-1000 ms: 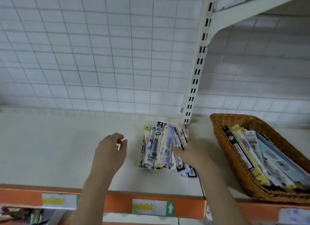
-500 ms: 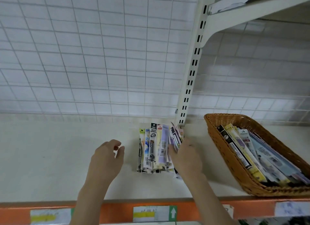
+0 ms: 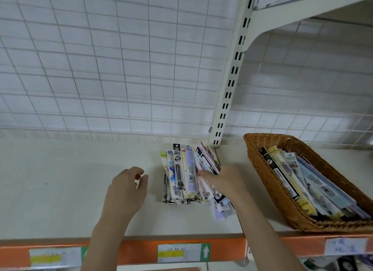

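Note:
A pile of long, narrow packets (image 3: 182, 176) in plastic sleeves lies on the cream shelf (image 3: 70, 190), just in front of the slotted upright. My right hand (image 3: 224, 180) rests on the right side of the pile, fingers stretched leftward over the packets. A few pink packets stand tilted behind it, and others stick out from under my wrist toward the shelf edge. My left hand (image 3: 126, 192) hovers above the shelf a little left of the pile, fingers loosely curled and holding nothing, apart from the packets.
A brown wicker basket (image 3: 262, 169) with several similar packets stands at the right. A white slotted upright (image 3: 232, 79) and wire grid back panel (image 3: 101, 69) close the rear. The shelf's orange front strip (image 3: 137, 250) carries price labels (image 3: 182, 252). Another shelf juts out above right.
My right hand has slid up and further onto the pile, squaring the fanned packets into a tighter stack. My left hand stays beside the pile, barely moved.

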Available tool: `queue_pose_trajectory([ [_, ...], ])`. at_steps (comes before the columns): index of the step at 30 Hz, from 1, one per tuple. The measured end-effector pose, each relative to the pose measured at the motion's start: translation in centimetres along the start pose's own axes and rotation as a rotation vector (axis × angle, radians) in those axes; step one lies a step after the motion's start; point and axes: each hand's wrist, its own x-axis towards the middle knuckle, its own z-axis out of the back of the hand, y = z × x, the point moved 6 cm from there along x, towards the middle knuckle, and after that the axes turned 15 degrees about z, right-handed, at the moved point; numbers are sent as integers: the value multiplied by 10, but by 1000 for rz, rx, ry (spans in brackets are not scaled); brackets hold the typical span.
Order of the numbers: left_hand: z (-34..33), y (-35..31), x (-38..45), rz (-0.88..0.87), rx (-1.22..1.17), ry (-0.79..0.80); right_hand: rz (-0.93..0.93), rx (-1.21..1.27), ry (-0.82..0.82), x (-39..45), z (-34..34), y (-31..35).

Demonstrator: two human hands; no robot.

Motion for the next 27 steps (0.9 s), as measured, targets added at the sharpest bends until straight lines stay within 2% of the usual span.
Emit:
queue_pose_trajectory([
  [8, -7, -14, -4, -1, 34, 56, 90, 41, -57, -6, 28, 5],
  [12, -17, -33, -9, 58, 75, 149, 137, 10, -58, -6, 48, 3],
  [19, -57, -67, -11, 184, 286, 368, 161, 5, -179, -7, 75, -4],
  [23, -73, -84, -16, 144, 511, 359, 171, 7, -243, -9, 84, -9],
  [27, -84, -89, -16, 155, 465, 400, 202, 29, -257, -9, 85, -9],
])
